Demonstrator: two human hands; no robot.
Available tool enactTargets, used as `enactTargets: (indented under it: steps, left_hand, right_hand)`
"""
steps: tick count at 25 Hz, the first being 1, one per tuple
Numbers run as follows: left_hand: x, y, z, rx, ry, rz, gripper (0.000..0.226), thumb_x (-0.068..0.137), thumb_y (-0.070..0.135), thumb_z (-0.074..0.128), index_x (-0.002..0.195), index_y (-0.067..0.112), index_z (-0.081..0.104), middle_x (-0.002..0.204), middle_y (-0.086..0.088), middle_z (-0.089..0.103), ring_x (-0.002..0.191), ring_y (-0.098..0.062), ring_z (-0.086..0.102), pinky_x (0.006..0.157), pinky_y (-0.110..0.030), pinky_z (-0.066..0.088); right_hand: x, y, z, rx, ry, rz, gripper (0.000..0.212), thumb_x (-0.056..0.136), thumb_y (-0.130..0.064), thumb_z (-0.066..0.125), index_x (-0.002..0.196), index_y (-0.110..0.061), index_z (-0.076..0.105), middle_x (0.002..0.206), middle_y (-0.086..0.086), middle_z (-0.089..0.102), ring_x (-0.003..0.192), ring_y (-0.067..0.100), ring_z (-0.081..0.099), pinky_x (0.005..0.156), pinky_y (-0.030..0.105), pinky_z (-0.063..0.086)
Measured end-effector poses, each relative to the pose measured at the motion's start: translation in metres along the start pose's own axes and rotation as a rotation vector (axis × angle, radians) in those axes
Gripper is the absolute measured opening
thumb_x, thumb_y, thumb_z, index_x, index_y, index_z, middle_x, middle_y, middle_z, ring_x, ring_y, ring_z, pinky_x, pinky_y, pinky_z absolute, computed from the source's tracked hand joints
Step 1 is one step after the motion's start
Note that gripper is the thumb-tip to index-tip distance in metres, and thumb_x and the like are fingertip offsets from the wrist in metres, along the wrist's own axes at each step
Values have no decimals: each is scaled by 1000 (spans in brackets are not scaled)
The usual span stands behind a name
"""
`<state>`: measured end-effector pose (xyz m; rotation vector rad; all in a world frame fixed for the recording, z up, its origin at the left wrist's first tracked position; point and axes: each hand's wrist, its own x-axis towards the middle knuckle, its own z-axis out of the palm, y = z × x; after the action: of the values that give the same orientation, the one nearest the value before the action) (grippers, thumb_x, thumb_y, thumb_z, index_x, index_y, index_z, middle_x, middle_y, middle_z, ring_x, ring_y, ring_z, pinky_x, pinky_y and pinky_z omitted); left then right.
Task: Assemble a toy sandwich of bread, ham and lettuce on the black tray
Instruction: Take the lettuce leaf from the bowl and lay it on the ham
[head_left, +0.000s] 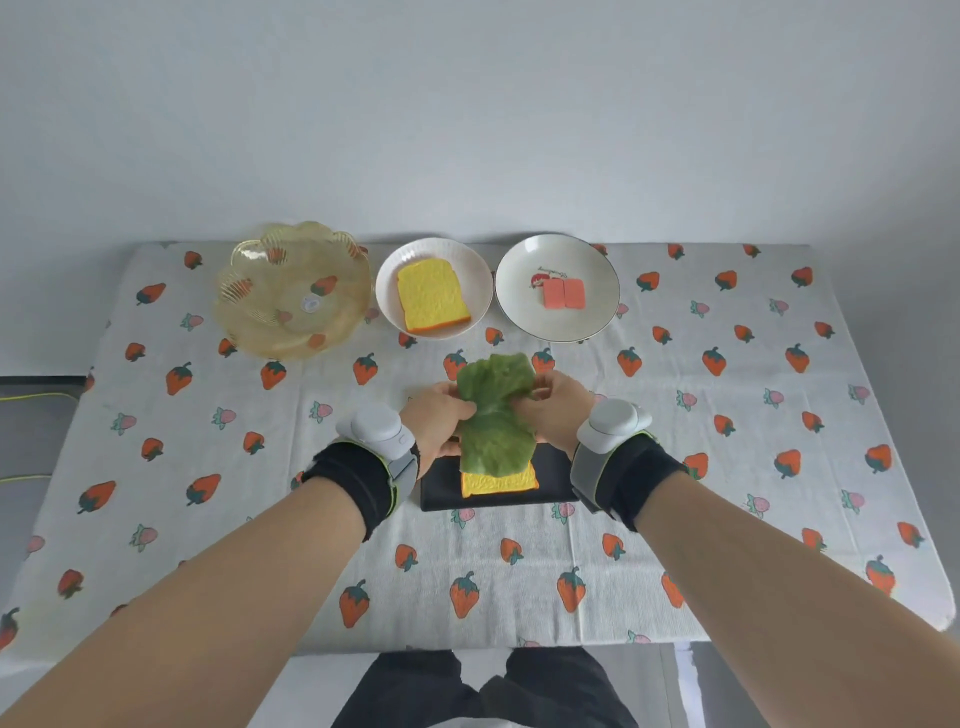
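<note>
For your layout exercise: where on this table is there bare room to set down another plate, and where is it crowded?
Free: cloth right of the ham plate, and near the front edge below the black tray. Crowded: the far row with glass bowl and bread plate, and the tray under both hands.

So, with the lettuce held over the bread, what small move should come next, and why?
Probably lower and release the lettuce leaf: both hands, left hand and right hand, hold it, its near end already draping the bread slice on the black tray.
</note>
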<state>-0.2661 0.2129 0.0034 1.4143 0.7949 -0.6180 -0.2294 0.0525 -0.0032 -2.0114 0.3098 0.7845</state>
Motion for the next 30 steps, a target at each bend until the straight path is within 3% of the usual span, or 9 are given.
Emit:
enactTargets:
  steps: [5, 8, 11, 13, 15, 18, 20, 24, 30]
  left_hand:
    - [30, -29, 4, 277, 20, 5, 8, 75, 27, 72, 77, 28, 64, 102, -14, 75, 97, -35, 71, 91, -50, 57]
    - [54, -46, 5, 396, 79, 15, 21, 76, 26, 74, 75, 30, 53, 102, -19, 73, 89, -38, 71, 86, -51, 58]
    - [54, -46, 8, 483, 147, 38, 25, 80, 19, 72, 76, 27, 49, 88, -17, 71, 81, -40, 70, 80, -52, 59]
    - [56, -47, 7, 563, 151, 62, 15, 82, 20, 70, 85, 21, 55, 82, -14, 70, 81, -39, 70, 79, -49, 59]
    - [57, -50, 6, 618, 171, 58, 30, 82, 24, 70, 107, 13, 57, 91, -11, 72, 85, -33, 71, 82, -43, 58]
    - [52, -45, 7, 620, 284, 79, 33, 85, 23, 69, 109, 10, 51, 89, -5, 68, 83, -25, 63, 77, -31, 47]
    - [47, -41, 8, 635, 313, 126, 25, 87, 19, 66, 105, 11, 51, 86, -2, 62, 81, -23, 57, 74, -29, 42]
    - [42, -41, 9, 778, 95, 254, 21, 88, 19, 64, 108, 19, 62, 108, -1, 65, 97, -21, 64, 90, -35, 51]
    - [37, -46, 16, 845, 16, 271, 49, 87, 16, 62, 134, 27, 54, 132, -1, 58, 114, -20, 60, 91, -27, 46]
  right_hand:
    - [20, 16, 8, -128, -29, 49, 42, 80, -16, 70, 119, -11, 55, 104, 7, 67, 88, 25, 66, 75, 36, 56]
    - [29, 18, 14, -208, -31, 97, 53, 84, -20, 67, 131, -10, 45, 114, 11, 63, 92, 25, 61, 75, 31, 47]
    - [39, 28, 16, -350, -67, 149, 46, 82, -30, 65, 123, -14, 51, 102, 4, 67, 93, 28, 69, 88, 40, 54]
    - [39, 30, 15, -452, -106, 137, 17, 84, -34, 62, 93, -20, 59, 93, 4, 70, 86, 31, 73, 88, 44, 57]
    - [41, 31, 14, -514, -133, 126, 15, 87, -35, 60, 76, -25, 57, 87, 3, 69, 88, 31, 73, 88, 43, 56]
    - [41, 30, 13, -558, -76, 115, 28, 84, -39, 64, 104, -20, 62, 100, 0, 68, 95, 24, 68, 89, 38, 52]
    - [40, 27, 11, -526, -1, 68, 22, 83, -31, 64, 101, -19, 56, 98, -1, 63, 89, 22, 63, 77, 33, 51]
    - [33, 20, 10, -329, -88, 74, 6, 82, -18, 60, 83, -21, 54, 83, 5, 68, 75, 27, 71, 72, 40, 61]
    - [26, 32, 19, -220, -129, 75, 29, 84, -10, 59, 112, -16, 61, 103, 19, 70, 79, 31, 68, 81, 51, 59]
